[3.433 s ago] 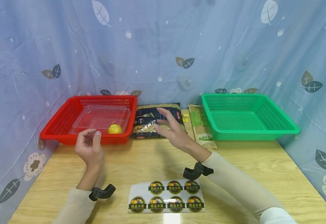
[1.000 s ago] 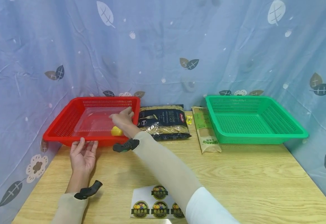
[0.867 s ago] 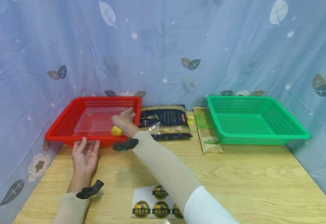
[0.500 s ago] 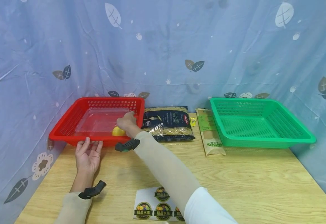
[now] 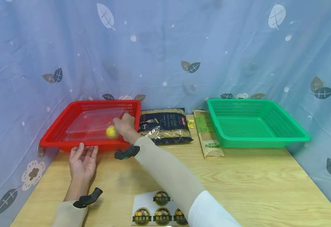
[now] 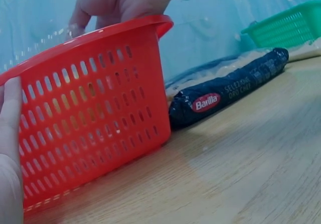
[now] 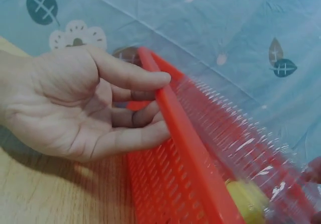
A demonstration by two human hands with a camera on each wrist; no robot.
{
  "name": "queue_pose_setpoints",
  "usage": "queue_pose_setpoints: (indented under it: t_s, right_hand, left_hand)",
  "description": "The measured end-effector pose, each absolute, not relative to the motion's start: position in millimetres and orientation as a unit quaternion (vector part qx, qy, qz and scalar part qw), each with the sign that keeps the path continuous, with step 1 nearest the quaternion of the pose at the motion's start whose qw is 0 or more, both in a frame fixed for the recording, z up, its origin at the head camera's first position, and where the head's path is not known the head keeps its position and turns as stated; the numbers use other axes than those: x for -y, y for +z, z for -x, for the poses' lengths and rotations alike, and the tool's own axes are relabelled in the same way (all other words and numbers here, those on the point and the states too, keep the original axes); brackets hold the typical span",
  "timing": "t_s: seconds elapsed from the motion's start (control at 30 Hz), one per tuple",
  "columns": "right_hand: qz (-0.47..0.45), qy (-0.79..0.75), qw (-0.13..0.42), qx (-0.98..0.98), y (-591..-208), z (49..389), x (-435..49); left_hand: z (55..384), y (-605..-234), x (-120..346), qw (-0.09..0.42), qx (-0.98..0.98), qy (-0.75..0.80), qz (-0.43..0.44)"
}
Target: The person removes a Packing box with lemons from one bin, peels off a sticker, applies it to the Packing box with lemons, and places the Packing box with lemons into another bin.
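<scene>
My left hand (image 5: 83, 164) grips the front rim of the red basket (image 5: 48, 144), thumb on the rim and fingers against its outer wall. My right hand (image 5: 125, 125) reaches over the basket's right side and grips the right edge of a clear plastic box (image 5: 92, 121). The box sits tilted inside the basket, its right side raised; in the right wrist view its ridged edge (image 7: 230, 118) stands above the rim. A yellow rounded thing (image 5: 111, 131) is at the box's front right, partly behind clear plastic. My right fingertips are mostly hidden in the head view.
Right of the red basket lies a Barilla pasta bag (image 5: 165, 124), then a small yellow packet (image 5: 190, 123) and a long paper-and-green packet (image 5: 206, 132). A green basket (image 5: 256, 142) stands at the right. A sticker sheet (image 5: 151, 205) lies in front, partly under my right forearm.
My right hand has come from above the pasta bag to the plastic box, which now tilts up on its right. My left hand has lowered onto the red rim. The yellow thing has shifted slightly left.
</scene>
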State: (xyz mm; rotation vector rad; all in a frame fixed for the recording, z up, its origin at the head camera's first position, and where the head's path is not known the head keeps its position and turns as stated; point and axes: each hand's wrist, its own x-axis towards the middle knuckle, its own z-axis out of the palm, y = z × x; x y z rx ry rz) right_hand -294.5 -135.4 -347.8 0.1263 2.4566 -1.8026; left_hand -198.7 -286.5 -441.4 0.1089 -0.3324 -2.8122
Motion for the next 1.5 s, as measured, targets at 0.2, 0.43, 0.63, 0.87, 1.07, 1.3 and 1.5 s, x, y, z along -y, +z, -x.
queue_pose_setpoints:
  t_s: [0.2, 0.43, 0.63, 0.87, 1.07, 1.3, 1.5]
  right_hand:
    - [-0.022, -0.596, -0.001, -0.803, -339.6, 293.6, 127.3]
    - [0.037, -0.617, -0.036, -0.785, -316.4, 298.7, 105.5]
    - [0.047, -0.62, -0.054, -0.781, -304.7, 301.8, 88.6]
    - [0.022, -0.669, -0.021, -0.742, -305.9, 299.2, 68.1]
    - [0.002, -0.702, -0.014, -0.712, -304.3, 295.0, 47.0]
    - [-0.009, -0.72, -0.021, -0.694, -291.1, 285.3, 24.8]
    - [0.0, -0.737, -0.012, -0.676, -289.0, 274.0, 2.8]
  left_hand:
    - [196.2, -444.1, 287.5, 0.155, 0.116, -0.98, -0.042]
    - [199.1, -443.4, 287.4, 0.16, 0.124, -0.978, -0.041]
    - [199.1, -439.2, 288.3, 0.161, 0.123, -0.978, -0.046]
    - [197.8, -438.3, 286.0, 0.161, 0.117, -0.978, -0.065]
    - [197.1, -440.6, 286.7, 0.161, 0.13, -0.977, -0.055]
    - [194.8, -441.1, 289.1, 0.145, 0.132, -0.98, -0.042]
    - [193.3, -441.8, 286.1, 0.142, 0.13, -0.98, -0.042]
